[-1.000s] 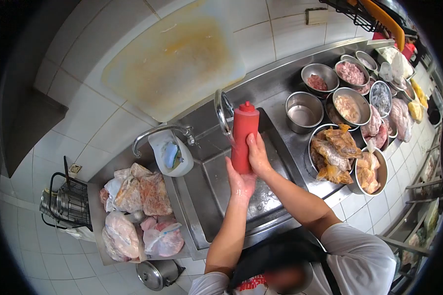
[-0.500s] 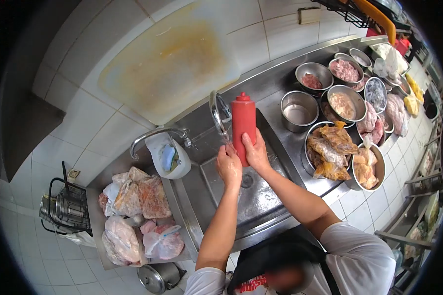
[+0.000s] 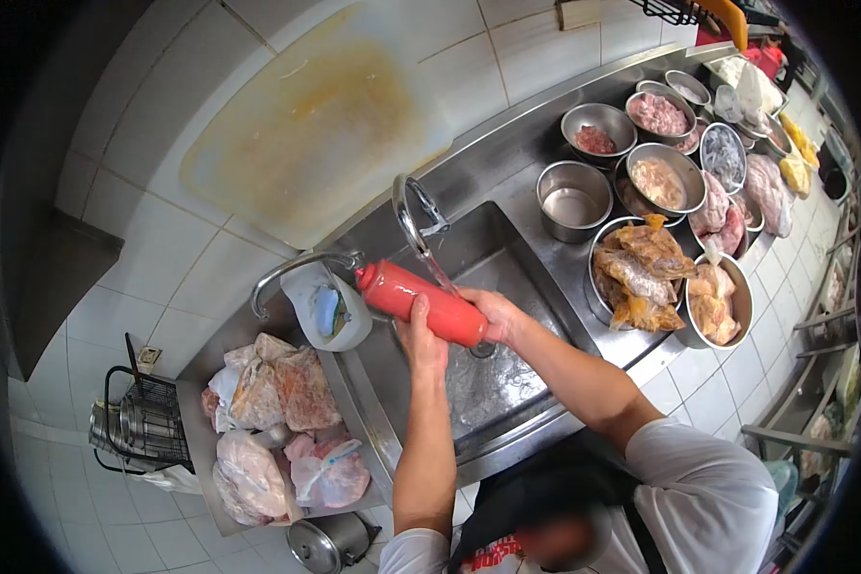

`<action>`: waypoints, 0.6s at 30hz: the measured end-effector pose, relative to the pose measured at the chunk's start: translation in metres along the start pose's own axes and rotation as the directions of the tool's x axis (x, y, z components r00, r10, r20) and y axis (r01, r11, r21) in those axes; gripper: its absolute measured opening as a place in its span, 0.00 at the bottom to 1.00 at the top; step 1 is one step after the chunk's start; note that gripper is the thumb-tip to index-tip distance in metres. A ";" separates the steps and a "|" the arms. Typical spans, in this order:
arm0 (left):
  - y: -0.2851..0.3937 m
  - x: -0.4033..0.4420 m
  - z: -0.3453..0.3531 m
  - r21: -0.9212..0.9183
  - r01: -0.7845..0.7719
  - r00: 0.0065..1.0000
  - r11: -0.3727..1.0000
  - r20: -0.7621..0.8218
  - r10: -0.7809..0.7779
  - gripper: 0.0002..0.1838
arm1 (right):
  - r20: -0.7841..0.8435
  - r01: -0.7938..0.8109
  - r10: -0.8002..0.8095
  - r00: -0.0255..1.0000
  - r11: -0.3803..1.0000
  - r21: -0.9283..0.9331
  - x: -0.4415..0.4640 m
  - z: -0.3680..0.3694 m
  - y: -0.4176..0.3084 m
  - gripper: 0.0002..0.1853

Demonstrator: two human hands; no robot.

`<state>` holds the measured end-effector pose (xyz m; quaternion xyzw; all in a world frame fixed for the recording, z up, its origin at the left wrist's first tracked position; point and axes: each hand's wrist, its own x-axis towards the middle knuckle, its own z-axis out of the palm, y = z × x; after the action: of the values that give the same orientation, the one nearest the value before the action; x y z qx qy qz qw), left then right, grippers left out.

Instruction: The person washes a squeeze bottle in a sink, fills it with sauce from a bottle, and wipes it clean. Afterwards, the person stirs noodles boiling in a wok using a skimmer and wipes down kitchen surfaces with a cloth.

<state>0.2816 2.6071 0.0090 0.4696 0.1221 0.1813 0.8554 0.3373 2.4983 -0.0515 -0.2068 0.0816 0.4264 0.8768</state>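
Note:
A red squeeze bottle point(image 3: 426, 304) lies tilted across both hands above the steel sink point(image 3: 493, 402), its capped nozzle pointing up and left. My left hand point(image 3: 423, 337) wraps round the bottle's middle from below. At the bottle's base, my right hand point(image 3: 488, 311) grips the right end. From the curved faucet point(image 3: 407, 210) right behind, a thin stream of water runs down onto the bottle near my right hand.
Left of the sink, a white plastic container point(image 3: 340, 325) holds a blue sponge. Bagged meat point(image 3: 306, 383) fills the left basin. On the right counter stand several steel bowls point(image 3: 574, 201) with meat and a bowl of brown wrapped pieces point(image 3: 641, 268). A lidded pot point(image 3: 325, 543) sits below.
The bottle has gone from upright to tilted left, nearly lying down. My left hand has moved onto its middle, and my right hand has shifted to its base.

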 end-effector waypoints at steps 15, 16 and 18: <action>0.065 -0.027 -0.047 0.460 -0.145 0.979 0.876 0.196 0.059 0.25 | -0.337 0.046 -0.226 0.914 0.882 -0.469 0.049 0.009 0.001 0.09; 0.071 -0.030 -0.046 0.499 -0.150 0.977 0.853 0.206 0.052 0.24 | -0.326 0.056 -0.224 0.919 0.889 -0.454 0.060 0.013 -0.006 0.09; 0.083 -0.035 -0.047 0.580 -0.159 0.975 0.799 0.221 0.033 0.24 | -0.303 0.072 -0.213 0.929 0.905 -0.419 0.088 0.021 -0.022 0.09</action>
<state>0.2156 2.6683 0.0558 0.7350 0.0621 0.1292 0.6628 0.4086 2.5577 -0.0543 -0.4580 0.1279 0.3253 0.8173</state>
